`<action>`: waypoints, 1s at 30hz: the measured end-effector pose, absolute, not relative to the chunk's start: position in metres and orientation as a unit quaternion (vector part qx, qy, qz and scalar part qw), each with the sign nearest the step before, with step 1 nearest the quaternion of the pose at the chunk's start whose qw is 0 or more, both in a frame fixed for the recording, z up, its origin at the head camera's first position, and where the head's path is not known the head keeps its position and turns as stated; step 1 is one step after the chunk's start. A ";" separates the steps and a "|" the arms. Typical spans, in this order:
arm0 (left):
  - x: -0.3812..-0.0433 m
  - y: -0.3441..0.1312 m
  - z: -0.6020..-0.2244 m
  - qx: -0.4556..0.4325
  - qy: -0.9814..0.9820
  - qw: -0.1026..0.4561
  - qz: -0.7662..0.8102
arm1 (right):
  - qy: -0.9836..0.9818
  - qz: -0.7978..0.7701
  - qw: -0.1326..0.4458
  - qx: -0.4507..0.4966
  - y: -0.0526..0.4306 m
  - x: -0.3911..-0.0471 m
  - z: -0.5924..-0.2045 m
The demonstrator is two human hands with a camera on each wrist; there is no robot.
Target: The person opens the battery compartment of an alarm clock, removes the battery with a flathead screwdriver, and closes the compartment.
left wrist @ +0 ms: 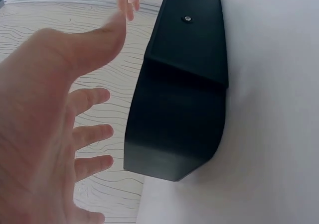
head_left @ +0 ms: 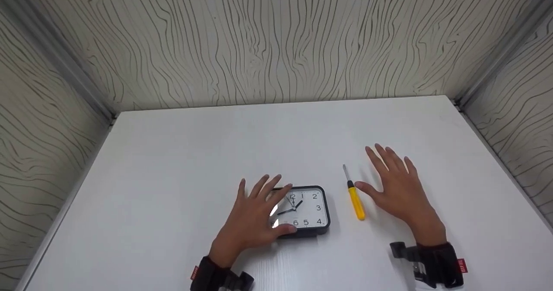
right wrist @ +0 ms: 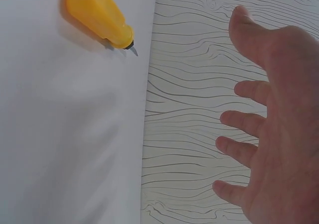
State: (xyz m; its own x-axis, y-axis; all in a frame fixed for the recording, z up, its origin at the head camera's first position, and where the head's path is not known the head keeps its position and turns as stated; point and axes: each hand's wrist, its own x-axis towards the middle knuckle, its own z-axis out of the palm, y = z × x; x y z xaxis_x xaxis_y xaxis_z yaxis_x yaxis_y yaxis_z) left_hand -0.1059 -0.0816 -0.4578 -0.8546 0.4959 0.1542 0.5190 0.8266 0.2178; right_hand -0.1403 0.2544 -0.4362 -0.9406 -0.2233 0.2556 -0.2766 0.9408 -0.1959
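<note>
A black-framed clock (head_left: 309,215) with a white face lies face up on the table. My left hand (head_left: 252,219) hovers over its left part, fingers spread, hiding some numerals. In the left wrist view the clock's dark side (left wrist: 174,104) shows a small screw, and the hand (left wrist: 45,114) appears apart from it. To the clock's right lies a screwdriver (head_left: 356,201) with a yellow handle, its metal tip pointing away from me. Just right of it, my right hand (head_left: 399,193) is held above the table with fingers spread, holding nothing; the right wrist view shows the screwdriver (right wrist: 99,15) apart from that hand.
The white table (head_left: 194,148) carries the clock and screwdriver. Wood-grain panels (head_left: 259,44) rise behind it and on both sides, with grey metal posts (head_left: 65,53) at the corners. Each wrist wears a black strap (head_left: 438,265) with a camera mount.
</note>
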 end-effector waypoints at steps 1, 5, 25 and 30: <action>-0.105 -0.081 -0.458 -0.269 -0.954 0.046 -0.127 | -0.978 0.114 0.115 0.128 0.254 -0.140 -0.436; -0.103 -0.077 -0.458 -0.275 -0.951 0.036 -0.138 | -0.979 0.109 0.110 0.130 0.253 -0.140 -0.435; -0.097 -0.058 -0.470 -0.297 -0.949 0.015 -0.106 | -0.981 0.113 0.095 0.127 0.251 -0.139 -0.433; -0.097 -0.055 -0.473 -0.295 -0.950 0.017 -0.099 | -0.982 0.114 0.091 0.124 0.251 -0.139 -0.433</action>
State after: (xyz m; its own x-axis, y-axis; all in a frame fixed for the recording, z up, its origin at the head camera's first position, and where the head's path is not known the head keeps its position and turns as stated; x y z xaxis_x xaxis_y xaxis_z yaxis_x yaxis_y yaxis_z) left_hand -0.0974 -0.0551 -0.4732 -0.8258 0.5568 0.0899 0.5634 0.8066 0.1789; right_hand -0.1389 0.2505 -0.4328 -0.9526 -0.2233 0.2065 -0.2646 0.9432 -0.2008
